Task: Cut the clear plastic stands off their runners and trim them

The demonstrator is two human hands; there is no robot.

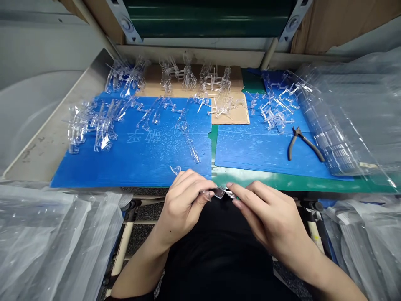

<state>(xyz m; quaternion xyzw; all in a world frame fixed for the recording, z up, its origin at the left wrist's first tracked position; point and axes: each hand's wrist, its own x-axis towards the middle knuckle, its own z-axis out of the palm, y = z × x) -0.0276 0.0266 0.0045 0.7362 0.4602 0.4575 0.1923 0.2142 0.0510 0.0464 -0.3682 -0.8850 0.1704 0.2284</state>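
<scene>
We pinch a small clear plastic piece (pixel 219 192) between the grips of our left hand (pixel 183 207) and right hand (pixel 266 213), near a blue corrugated sheet (pixel 131 161); pliers (pixel 303 144) lie right.

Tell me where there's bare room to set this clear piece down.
Bare blue shows along the near edge of the left corrugated plastic board, below the clear plastic pieces, and on the right board, left of the side cutters. Crowded: the cardboard behind, and the stacked clear trays.

Head-worn camera — faces forward and down, close above hands (pixel 183 209), bench (pixel 40 154).
</scene>
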